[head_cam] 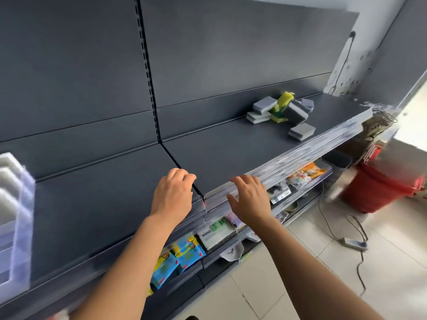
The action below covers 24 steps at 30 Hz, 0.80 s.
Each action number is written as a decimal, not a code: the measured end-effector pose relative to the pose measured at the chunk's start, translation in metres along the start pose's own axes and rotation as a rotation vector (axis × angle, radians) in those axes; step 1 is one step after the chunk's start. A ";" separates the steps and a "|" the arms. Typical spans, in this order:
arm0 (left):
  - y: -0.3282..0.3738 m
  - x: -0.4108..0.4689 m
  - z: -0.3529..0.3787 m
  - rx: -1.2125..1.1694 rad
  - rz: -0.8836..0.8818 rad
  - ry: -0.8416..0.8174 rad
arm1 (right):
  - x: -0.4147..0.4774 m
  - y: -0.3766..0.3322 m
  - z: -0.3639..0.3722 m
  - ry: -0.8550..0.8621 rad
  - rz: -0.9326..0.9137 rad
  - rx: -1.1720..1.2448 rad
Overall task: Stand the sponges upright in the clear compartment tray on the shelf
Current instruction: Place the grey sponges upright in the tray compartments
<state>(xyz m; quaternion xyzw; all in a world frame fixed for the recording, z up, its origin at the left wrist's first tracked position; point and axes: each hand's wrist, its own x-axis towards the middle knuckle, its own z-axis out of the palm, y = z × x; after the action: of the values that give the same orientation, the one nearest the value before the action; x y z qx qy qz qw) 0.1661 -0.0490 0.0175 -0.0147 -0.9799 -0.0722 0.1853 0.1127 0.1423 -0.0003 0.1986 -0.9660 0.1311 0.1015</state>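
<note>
**Sponges piled at the right end of the shelf, both hands empty at its front edge**

Sponges (280, 109) lie in a loose heap toward the right end of a dark grey metal shelf (104, 204), close to its back panel. Most are grey rectangular blocks with a paler layer on one face. One yellow and green sponge (285, 98) sticks up in the middle. A single grey sponge (301, 131) lies flat just in front of the heap, near the front edge.

The clear compartment tray (23, 204) sits at the far left end of the shelf, well apart from the heap. It is see-through plastic with thin dividers. Pale shapes show in its back slots, too blurred to identify.

The left hand (172, 195) hovers over the front edge at mid-shelf, fingers loosely curled, holding nothing. The right hand (250, 197) is just beside it over the clear plastic front strip, fingers spread and relaxed, also holding nothing.

The sponges are probably very light, soft and springy, with a rougher scouring side. A gentle pinch across the two broad faces should lift one without crushing it. Being light, one may tip over if set down loosely on its narrow edge.
</note>
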 end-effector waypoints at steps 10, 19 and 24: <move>0.067 0.123 0.065 -0.093 0.122 -0.005 | 0.063 0.118 -0.010 0.053 0.148 -0.018; 0.113 0.252 0.120 -0.128 0.177 -0.009 | 0.156 0.218 -0.010 0.047 0.228 -0.044; 0.130 0.303 0.145 -0.139 0.187 -0.035 | 0.197 0.262 -0.005 0.015 0.270 -0.058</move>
<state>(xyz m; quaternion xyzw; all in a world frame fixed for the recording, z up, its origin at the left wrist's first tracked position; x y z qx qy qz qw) -0.1614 0.1018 0.0122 -0.1200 -0.9700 -0.1222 0.1727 -0.1719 0.3059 -0.0022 0.0626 -0.9865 0.1170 0.0958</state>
